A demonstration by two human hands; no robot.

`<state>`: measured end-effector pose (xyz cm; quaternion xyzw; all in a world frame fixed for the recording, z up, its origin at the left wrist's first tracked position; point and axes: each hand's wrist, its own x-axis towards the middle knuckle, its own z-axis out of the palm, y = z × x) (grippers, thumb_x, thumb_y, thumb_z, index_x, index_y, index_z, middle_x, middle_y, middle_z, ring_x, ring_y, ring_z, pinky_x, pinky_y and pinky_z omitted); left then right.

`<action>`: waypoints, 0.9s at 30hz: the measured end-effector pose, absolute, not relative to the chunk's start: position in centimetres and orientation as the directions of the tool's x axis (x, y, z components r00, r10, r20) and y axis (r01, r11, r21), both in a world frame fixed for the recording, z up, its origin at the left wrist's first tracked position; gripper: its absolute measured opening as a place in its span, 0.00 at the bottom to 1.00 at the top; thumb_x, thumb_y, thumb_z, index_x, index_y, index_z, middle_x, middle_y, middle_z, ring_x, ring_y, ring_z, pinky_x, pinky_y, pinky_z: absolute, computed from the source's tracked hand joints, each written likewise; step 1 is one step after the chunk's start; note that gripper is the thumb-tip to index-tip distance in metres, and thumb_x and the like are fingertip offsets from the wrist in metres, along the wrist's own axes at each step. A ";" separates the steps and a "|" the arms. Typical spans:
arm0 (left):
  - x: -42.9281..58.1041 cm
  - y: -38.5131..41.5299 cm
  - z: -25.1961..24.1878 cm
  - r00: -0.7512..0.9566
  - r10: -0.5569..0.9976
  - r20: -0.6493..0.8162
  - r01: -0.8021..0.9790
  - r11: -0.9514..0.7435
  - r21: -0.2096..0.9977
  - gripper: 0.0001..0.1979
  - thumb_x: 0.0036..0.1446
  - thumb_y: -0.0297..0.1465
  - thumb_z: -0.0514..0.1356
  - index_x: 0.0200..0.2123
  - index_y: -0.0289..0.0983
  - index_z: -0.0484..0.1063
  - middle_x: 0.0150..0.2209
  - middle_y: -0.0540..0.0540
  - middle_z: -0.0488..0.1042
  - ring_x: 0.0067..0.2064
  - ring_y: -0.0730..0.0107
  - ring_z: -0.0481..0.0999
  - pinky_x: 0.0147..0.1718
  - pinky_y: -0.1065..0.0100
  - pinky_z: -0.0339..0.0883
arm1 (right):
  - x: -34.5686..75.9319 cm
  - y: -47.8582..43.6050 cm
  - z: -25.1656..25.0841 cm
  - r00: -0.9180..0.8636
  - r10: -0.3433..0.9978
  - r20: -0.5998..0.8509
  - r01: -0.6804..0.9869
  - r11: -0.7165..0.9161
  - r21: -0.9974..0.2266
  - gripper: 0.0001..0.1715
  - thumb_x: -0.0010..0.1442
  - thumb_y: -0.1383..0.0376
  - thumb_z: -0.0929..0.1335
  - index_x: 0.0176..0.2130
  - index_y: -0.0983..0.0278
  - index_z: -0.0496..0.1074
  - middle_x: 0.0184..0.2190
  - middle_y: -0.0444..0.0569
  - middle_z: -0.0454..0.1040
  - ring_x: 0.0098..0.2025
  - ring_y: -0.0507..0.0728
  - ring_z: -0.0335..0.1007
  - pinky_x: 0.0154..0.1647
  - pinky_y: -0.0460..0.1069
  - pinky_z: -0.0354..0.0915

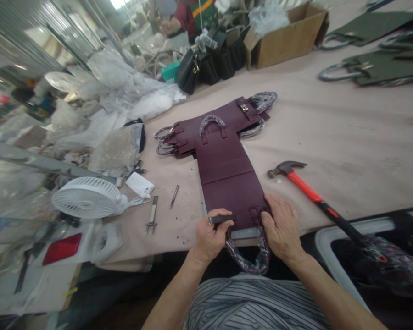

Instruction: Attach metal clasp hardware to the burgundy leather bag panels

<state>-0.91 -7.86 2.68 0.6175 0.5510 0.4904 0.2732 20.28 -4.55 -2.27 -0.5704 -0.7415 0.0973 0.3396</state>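
A flat burgundy leather bag panel point(229, 169) lies lengthwise in front of me, with a plastic-wrapped handle point(249, 263) at its near end hanging past the table edge. My left hand point(209, 236) is closed around a short dark metal bar-shaped tool point(223, 219), its tip over the panel near the handle's left base. My right hand point(284, 227) grips the panel's near right corner, thumb by the right handle tab. A claw hammer point(309, 190) with a red and black grip lies to the right. More burgundy bag panels point(186, 126) lie stacked beneath the far end.
To the left are a white fan point(87, 197), a white power bank point(140, 184), a metal tool with a crosspiece point(152, 215) and a slim metal rod point(174, 197). Black bags point(206, 66), a cardboard box point(289, 36) and green panels point(392, 66) stand farther back. Another person point(189, 20) is beyond.
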 end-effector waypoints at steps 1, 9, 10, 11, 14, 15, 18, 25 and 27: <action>-0.9 -7.9 2.7 -0.092 0.946 0.311 0.415 -0.247 0.875 0.03 0.60 0.29 0.64 0.38 0.37 0.76 0.38 0.44 0.82 0.41 0.64 0.82 0.46 0.63 0.76 | 20.3 -4.5 -2.3 -0.120 0.909 0.398 0.780 0.335 -0.529 0.29 0.70 0.59 0.56 0.65 0.65 0.62 0.58 0.62 0.72 0.61 0.67 0.67 0.62 0.67 0.58; -0.5 -7.6 3.0 -0.086 0.935 0.344 0.438 -0.275 0.856 0.02 0.60 0.29 0.64 0.37 0.38 0.76 0.37 0.44 0.82 0.41 0.64 0.83 0.44 0.64 0.78 | 20.3 -4.5 -2.3 -0.123 0.905 0.406 0.782 0.341 -0.521 0.30 0.69 0.60 0.57 0.66 0.65 0.61 0.59 0.61 0.72 0.61 0.67 0.67 0.63 0.66 0.58; -0.5 -7.6 2.9 -0.080 0.934 0.348 0.441 -0.280 0.853 0.02 0.60 0.29 0.64 0.37 0.38 0.75 0.38 0.44 0.82 0.40 0.64 0.83 0.44 0.64 0.78 | 20.3 -4.5 -2.2 -0.124 0.907 0.403 0.782 0.339 -0.523 0.30 0.69 0.60 0.57 0.66 0.65 0.61 0.59 0.61 0.72 0.61 0.67 0.67 0.63 0.67 0.58; -0.5 -7.6 2.9 -0.072 0.932 0.354 0.444 -0.288 0.848 0.02 0.60 0.28 0.64 0.38 0.38 0.75 0.38 0.44 0.82 0.40 0.65 0.83 0.44 0.64 0.77 | 20.3 -4.5 -2.2 -0.122 0.907 0.402 0.783 0.337 -0.523 0.29 0.70 0.60 0.57 0.66 0.65 0.61 0.59 0.61 0.72 0.61 0.67 0.66 0.63 0.67 0.58; -0.5 -7.5 2.5 -0.033 0.924 0.381 0.456 -0.325 0.829 0.03 0.62 0.28 0.63 0.39 0.38 0.75 0.39 0.43 0.81 0.41 0.65 0.82 0.45 0.65 0.77 | 20.3 -4.6 -2.1 -0.121 0.903 0.412 0.784 0.341 -0.519 0.28 0.71 0.60 0.56 0.65 0.66 0.62 0.59 0.61 0.72 0.61 0.67 0.67 0.62 0.67 0.58; -0.5 -7.5 2.4 -0.019 0.920 0.391 0.459 -0.339 0.821 0.03 0.62 0.28 0.62 0.40 0.38 0.75 0.39 0.43 0.81 0.42 0.65 0.82 0.45 0.65 0.77 | 20.3 -4.6 -2.1 -0.121 0.902 0.414 0.783 0.343 -0.519 0.28 0.71 0.60 0.56 0.64 0.66 0.62 0.58 0.62 0.72 0.60 0.67 0.67 0.62 0.67 0.59; -0.4 -7.3 2.1 0.013 0.920 0.393 0.472 -0.352 0.808 0.05 0.63 0.28 0.61 0.41 0.37 0.75 0.40 0.42 0.80 0.43 0.65 0.81 0.45 0.64 0.76 | 20.2 -4.6 -2.3 -0.121 0.910 0.396 0.776 0.336 -0.534 0.28 0.71 0.59 0.56 0.64 0.66 0.63 0.58 0.62 0.72 0.61 0.68 0.67 0.62 0.68 0.59; -0.3 -6.9 2.2 0.051 0.931 0.361 0.488 -0.338 0.805 0.05 0.63 0.29 0.59 0.40 0.38 0.74 0.39 0.43 0.80 0.42 0.64 0.81 0.43 0.64 0.76 | 22.8 -3.6 -0.9 -0.196 0.918 0.344 0.696 0.378 -0.611 0.27 0.69 0.54 0.60 0.62 0.64 0.66 0.57 0.60 0.73 0.58 0.66 0.69 0.59 0.64 0.65; -0.3 -6.8 2.1 0.051 0.934 0.355 0.494 -0.333 0.804 0.05 0.63 0.29 0.59 0.40 0.38 0.74 0.39 0.43 0.79 0.41 0.64 0.81 0.43 0.65 0.76 | 24.7 -2.9 0.2 -0.174 0.901 0.398 0.733 0.388 -0.559 0.27 0.68 0.55 0.62 0.60 0.66 0.67 0.55 0.62 0.73 0.56 0.67 0.70 0.58 0.62 0.66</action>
